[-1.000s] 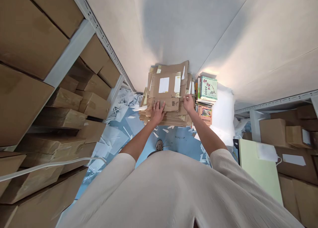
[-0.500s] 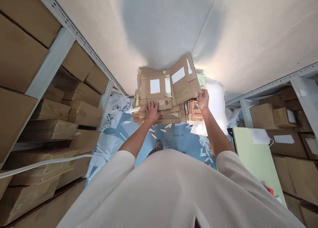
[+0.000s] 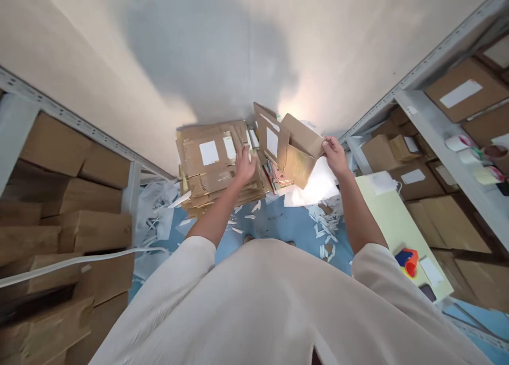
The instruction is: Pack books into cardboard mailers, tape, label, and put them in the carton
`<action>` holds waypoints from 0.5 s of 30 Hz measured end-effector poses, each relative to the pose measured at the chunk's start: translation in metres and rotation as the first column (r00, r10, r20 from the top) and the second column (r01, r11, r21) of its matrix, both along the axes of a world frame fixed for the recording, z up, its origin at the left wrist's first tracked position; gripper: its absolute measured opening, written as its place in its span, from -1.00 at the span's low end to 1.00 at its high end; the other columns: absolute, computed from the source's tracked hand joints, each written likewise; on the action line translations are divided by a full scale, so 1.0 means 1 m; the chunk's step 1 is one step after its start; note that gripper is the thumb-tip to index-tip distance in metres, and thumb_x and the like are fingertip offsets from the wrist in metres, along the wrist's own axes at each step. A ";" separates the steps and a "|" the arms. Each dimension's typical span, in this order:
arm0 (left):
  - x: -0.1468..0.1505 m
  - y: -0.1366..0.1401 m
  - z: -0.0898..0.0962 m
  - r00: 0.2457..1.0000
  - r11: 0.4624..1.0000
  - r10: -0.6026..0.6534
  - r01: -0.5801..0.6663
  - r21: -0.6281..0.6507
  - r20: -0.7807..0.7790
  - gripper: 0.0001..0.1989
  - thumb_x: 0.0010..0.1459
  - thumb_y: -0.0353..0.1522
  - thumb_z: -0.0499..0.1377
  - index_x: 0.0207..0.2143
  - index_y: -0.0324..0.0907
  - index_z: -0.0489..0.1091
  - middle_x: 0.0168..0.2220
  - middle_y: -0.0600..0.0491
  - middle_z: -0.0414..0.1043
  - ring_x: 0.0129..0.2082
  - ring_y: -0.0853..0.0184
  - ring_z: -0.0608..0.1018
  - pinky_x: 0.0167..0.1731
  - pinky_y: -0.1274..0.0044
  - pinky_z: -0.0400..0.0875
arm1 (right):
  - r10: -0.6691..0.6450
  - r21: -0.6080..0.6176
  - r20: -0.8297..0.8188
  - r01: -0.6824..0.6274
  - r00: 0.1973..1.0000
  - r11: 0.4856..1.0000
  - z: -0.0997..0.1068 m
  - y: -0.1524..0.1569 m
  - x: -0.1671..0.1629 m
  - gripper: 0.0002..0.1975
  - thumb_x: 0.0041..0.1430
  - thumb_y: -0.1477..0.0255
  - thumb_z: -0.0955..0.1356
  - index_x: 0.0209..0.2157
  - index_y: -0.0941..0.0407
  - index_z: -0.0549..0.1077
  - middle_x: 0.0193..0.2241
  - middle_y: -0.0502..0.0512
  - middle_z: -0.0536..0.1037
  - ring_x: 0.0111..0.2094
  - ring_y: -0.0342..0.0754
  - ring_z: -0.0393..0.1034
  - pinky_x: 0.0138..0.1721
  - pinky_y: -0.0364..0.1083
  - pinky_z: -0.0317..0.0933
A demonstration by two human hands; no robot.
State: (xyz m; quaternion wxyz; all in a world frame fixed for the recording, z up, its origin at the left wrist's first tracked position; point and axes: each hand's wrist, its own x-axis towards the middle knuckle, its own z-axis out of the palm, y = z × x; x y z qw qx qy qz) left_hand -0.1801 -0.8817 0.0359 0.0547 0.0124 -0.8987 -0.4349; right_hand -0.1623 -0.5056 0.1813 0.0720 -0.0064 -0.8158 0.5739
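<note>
Right hand [image 3: 334, 154] has fingers clamped on 1 half-opened box [image 3: 301, 166]; left hand [image 3: 246, 166], grip unclear, is over flattened cardboard [image 3: 207, 182] at left.

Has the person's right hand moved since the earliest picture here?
Yes: the right hand has moved to the person's right, away from the flattened cardboard stack and closer to the pale green table.

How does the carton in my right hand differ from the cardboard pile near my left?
The carton stands with its panels bent at angles, while the cardboard pile lies in flat layers. The right hand grips the carton at its edge; the left hand is over the pile's right side. The pile is broader than the carton. Both are brown cardboard with white patches.
</note>
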 end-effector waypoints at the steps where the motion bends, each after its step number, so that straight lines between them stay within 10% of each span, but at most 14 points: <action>1: -0.012 0.013 0.005 0.999 0.998 -0.019 0.021 0.054 -0.029 -0.34 0.57 -0.05 0.08 0.59 -0.08 0.26 0.61 -0.25 0.26 0.65 -0.08 0.25 0.64 0.01 0.12 | 0.000 -0.001 0.010 0.000 1.000 1.000 0.007 0.016 0.009 -0.47 0.36 -0.23 0.49 -0.04 -0.07 0.54 -0.23 0.09 0.58 -0.11 0.15 0.54 -0.12 0.11 0.58; 7: -0.056 0.113 0.027 0.990 0.918 -0.131 0.144 0.370 -0.060 -0.23 0.50 0.03 0.27 0.59 0.01 0.18 0.50 -0.20 0.43 0.59 0.04 0.38 0.55 0.14 0.33 | -0.054 -0.044 0.043 0.056 0.998 0.997 0.027 0.114 0.072 -0.41 0.24 -0.26 0.57 -0.10 -0.04 0.56 -0.27 0.07 0.56 -0.16 0.12 0.51 -0.10 0.12 0.55; 15: -0.043 0.278 0.028 0.943 0.806 -0.299 0.331 0.491 -0.145 -0.66 0.35 -0.19 0.40 0.05 -0.05 0.41 -0.11 -0.01 0.65 -0.11 0.20 0.71 0.04 0.32 0.67 | -0.375 -0.054 0.019 0.375 0.927 0.925 0.020 0.267 0.177 -0.34 0.11 -0.28 0.61 -0.08 -0.05 0.59 -0.33 -0.01 0.56 -0.28 0.02 0.45 -0.21 0.03 0.51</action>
